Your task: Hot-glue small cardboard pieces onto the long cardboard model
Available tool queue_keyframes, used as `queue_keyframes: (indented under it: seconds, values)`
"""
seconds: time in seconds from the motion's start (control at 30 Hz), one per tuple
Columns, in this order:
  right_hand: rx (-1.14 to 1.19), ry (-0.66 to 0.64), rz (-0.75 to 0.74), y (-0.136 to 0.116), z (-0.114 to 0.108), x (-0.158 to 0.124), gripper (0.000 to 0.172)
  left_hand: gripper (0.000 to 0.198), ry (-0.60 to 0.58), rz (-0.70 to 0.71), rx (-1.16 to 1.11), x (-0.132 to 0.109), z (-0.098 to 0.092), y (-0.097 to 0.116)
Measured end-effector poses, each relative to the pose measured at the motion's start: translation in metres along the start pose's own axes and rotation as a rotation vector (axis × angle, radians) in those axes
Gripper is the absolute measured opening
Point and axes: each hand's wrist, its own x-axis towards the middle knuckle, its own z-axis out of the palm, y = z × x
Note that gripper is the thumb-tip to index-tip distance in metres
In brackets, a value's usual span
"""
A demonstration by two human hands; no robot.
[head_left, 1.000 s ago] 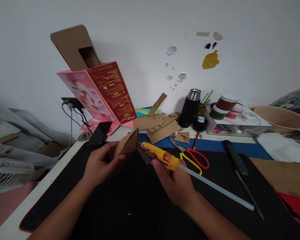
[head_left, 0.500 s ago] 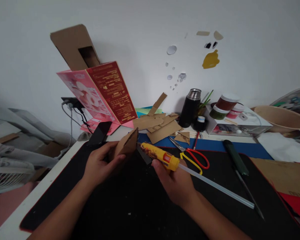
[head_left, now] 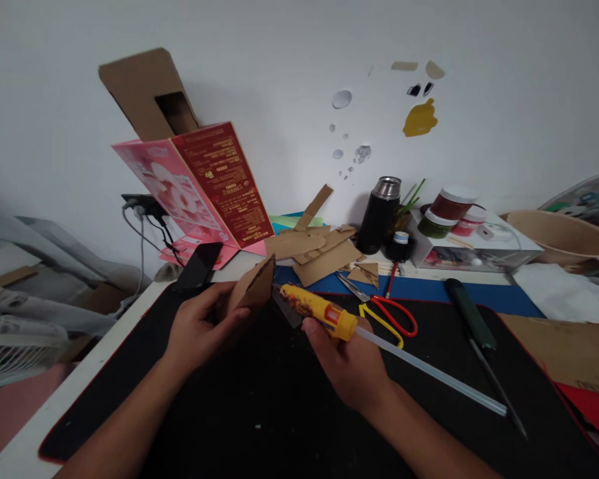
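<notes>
Between the thumb and fingers of my left hand (head_left: 202,329) is a folded cardboard piece (head_left: 252,286), held tilted with an edge facing right. My right hand (head_left: 352,362) is wrapped round a yellow hot glue gun (head_left: 319,311). A long translucent glue stick (head_left: 434,372) juts out of the gun's back end toward the lower right. The nozzle is at or very near the cardboard's right edge; I cannot tell whether they touch. Under the gun's front lies a dark flat piece (head_left: 287,309). Scissors (head_left: 379,309) with red and yellow handles rest just beyond the gun.
Cardboard scraps (head_left: 324,249) and a black thermos (head_left: 379,216) stand behind the black mat (head_left: 219,419). A green-handled knife (head_left: 472,316) lies at right. Paint jars (head_left: 454,203) sit on a white box. At left are a phone (head_left: 198,266) and a standing pink-red box (head_left: 199,186).
</notes>
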Motion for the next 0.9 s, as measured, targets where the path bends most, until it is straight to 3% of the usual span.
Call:
queue_keyframes:
  seconds: [0.9]
  values:
    - [-0.035, 0.003, -0.059, -0.0035, -0.0009, 0.0021, 0.025, 0.045, 0.009, 0.007, -0.001, -0.0005, 0.0017, -0.0026]
